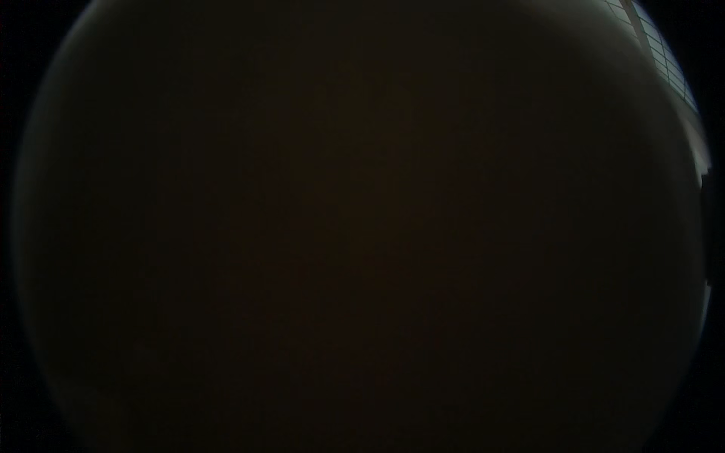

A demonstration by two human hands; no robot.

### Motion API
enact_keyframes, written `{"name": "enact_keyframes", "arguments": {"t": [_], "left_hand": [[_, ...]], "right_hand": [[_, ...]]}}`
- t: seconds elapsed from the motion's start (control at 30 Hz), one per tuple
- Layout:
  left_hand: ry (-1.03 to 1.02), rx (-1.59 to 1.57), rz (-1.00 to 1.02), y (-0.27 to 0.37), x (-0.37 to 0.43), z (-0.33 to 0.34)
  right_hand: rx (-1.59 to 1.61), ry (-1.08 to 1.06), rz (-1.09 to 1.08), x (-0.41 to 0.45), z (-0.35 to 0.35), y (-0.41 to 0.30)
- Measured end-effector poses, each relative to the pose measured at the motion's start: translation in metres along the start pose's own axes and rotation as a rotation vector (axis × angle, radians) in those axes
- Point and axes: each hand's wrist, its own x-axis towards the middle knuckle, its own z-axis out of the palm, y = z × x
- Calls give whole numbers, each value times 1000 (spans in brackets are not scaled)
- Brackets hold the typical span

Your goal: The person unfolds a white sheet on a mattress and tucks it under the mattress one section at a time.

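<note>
Nearly the whole head view is covered by a dark, blurred surface [362, 226] very close to the lens. What this surface is, I cannot tell. Neither my left hand nor my right hand can be made out. Anything that lies before me is hidden behind the dark covering.
A thin sliver at the upper right rim stays uncovered. Within it shows a pale gridded surface [665, 59], perhaps tiles or a paned window, crossed by a narrow darker strip [637, 25]. Lower on the right rim is a small dark shape [706, 226] that I cannot identify.
</note>
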Motion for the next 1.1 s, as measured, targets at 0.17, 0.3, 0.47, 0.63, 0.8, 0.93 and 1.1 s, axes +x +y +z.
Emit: {"name": "enact_keyframes", "arguments": {"t": [0.17, 0.3, 0.47, 0.63, 0.8, 0.93, 1.1], "left_hand": [[-223, -372, -271, -77, 4, -97], [390, 405, -292, -81, -119, -181], [632, 579, -999, -73, -262, -187], [564, 602, -1132, -78, -221, -174], [242, 496, -789, -126, -72, -181], [35, 330, -602, -245, 23, -254], [403, 464, -786, -385, 2, -307]], "right_hand": [[-24, 42, 156, -34, 15, 59], [-88, 71, 247, -102, -10, 56], [-208, 179, 516, -143, -121, 122], [-330, 224, 666, -150, -107, 147], [-440, -52, 615, -138, 9, 204], [-123, -161, 644, -95, 64, 337], [-129, -431, 915, -144, 82, 428]]}}
